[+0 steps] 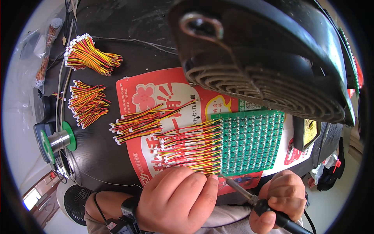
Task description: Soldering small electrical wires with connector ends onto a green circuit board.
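My right hand (286, 199) grips a soldering iron (243, 191) by its dark handle. The iron's tip points left at the lower left corner of a green panel of small circuit boards (251, 144). Against that corner, my left hand (179, 199) is closed, thumb and forefinger pressed together. A thin strand of solder wire (111, 181) runs from a spool (59, 141) to my left hand; its end between the fingers is hidden. Red, yellow and black cables (191, 146) with white connectors stretch leftward from the panel's left edge, the lowest partly under my fingers.
Loose cables (150, 121) lie across a red and white printed sheet (136, 87). Farther left are a cable pile (89, 105) and a tied bundle (93, 55). A black slatted housing (265, 66) looms over the panel's far side. A yellow sponge (310, 133) sits in a holder at right.
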